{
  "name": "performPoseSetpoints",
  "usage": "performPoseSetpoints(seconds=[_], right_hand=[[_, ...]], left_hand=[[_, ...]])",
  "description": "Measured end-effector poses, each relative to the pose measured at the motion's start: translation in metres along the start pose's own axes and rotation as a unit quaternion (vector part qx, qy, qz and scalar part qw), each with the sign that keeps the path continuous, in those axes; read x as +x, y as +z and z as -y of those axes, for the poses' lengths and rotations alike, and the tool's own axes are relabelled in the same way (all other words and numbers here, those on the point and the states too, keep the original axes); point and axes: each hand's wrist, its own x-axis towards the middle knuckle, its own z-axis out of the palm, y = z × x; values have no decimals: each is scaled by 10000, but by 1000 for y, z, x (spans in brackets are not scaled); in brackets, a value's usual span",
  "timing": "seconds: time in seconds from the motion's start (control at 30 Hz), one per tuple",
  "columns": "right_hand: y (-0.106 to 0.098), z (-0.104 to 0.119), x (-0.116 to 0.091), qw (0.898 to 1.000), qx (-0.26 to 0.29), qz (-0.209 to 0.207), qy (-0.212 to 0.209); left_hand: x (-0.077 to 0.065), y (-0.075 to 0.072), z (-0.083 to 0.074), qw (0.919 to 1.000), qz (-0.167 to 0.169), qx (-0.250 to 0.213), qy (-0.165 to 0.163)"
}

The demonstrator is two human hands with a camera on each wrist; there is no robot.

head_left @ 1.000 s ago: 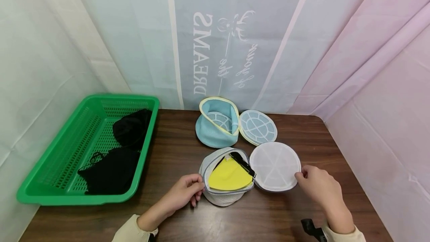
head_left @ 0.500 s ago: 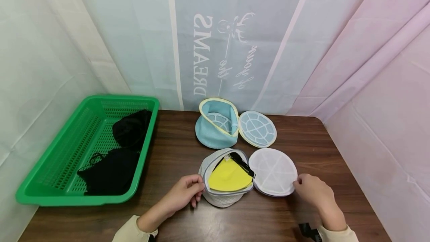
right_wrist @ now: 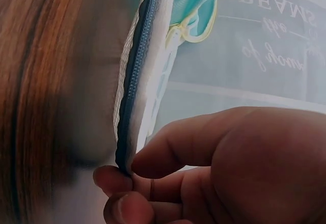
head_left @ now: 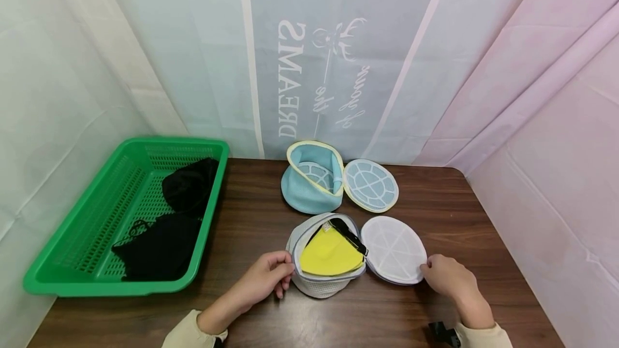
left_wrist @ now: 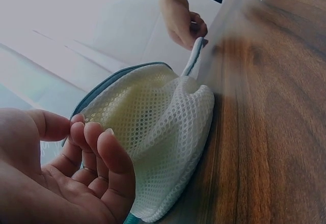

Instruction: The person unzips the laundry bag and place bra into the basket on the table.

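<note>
A white mesh laundry bag [head_left: 319,288] with a grey-blue zipper edge stands with its top unzipped, a folded yellow cap-like item [head_left: 331,254] with a black strap inside it. My left hand [head_left: 271,274] pinches the bag's rim on its left side between thumb and fingers. The round white lid [head_left: 394,249] of this bag lies folded out to the right. My right hand [head_left: 451,279] pinches the lid's outer edge; in the right wrist view its zipper teeth [right_wrist: 136,76] run up from the fingertips. Through the mesh side [left_wrist: 153,117], the left wrist view shows a yellowish tint.
Behind stands a blue mesh laundry bag [head_left: 309,192] with yellow trim, its round lid [head_left: 371,185] opened to the right. At left, a green plastic basket [head_left: 43,278] holds black cloth items [head_left: 164,246]. Printed fabric curtains [head_left: 324,69] enclose the wooden table [head_left: 387,316].
My right hand has lowered the white lid's outer edge toward the table, moving nearer and slightly left. The left hand has kept its pinch on the rim.
</note>
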Motion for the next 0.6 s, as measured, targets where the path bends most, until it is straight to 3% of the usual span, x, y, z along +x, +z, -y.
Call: performPoseSetpoints(seconds=[0.6], right_hand=[[1,-2,4,9999,-132,102,-25]], left_hand=[[1,1,-4,10000,-3,37,6]])
